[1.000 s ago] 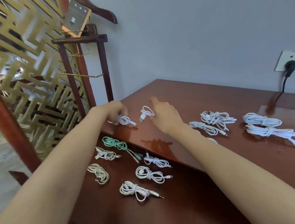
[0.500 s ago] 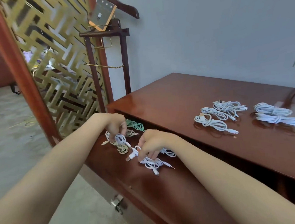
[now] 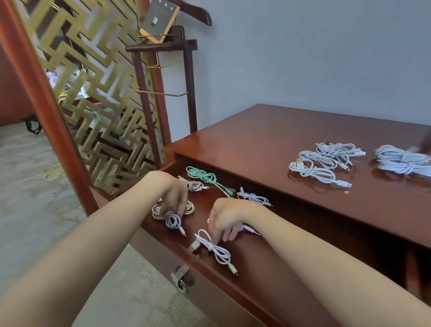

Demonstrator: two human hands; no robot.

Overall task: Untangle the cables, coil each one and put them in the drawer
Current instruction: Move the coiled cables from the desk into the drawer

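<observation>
While the left grip [image 3: 174, 195] pinches a small white coil [image 3: 173, 219] at the drawer's [image 3: 264, 270] nine o'clock, the right grip [image 3: 226, 218] curls over a second coil [image 3: 214, 249] at six; pinching or not, can't tell. Best laid flat and apart, so nothing snags.

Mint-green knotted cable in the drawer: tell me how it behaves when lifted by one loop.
The mint-green knotted cable is thin cord, so it would likely sag limply. The wrap round its middle should probably keep the loops bundled. Its loose plug ends trail towards the white coiled cable beside it and might snag.
</observation>
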